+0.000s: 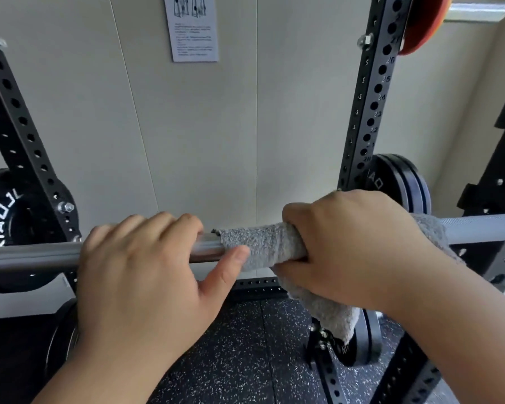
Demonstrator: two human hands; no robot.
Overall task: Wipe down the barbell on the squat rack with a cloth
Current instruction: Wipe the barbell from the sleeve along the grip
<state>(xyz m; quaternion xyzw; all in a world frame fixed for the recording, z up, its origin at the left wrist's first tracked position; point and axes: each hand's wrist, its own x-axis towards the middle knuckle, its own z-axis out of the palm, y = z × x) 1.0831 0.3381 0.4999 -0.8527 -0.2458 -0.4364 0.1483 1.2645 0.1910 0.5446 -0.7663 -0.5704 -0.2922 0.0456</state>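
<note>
A printed sheet hangs on the wall above speckled rubber flooring.

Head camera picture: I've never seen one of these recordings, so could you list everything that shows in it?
barbell: one, silver-grey, lying across the picture on the rack
cloth: one, grey, wrapped round the barbell right of centre, one end hanging below
rack posts: two, black with holes, left and right
black weight plates: at least three, behind both posts and low on the right
orange plate: one, top right corner
printed sheet: one, white, on the wall above
floor: black with white speckles, below
left hand: one, curled over the bare barbell, thumb at the cloth's edge
right hand: one, gripping the cloth round the barbell
</note>
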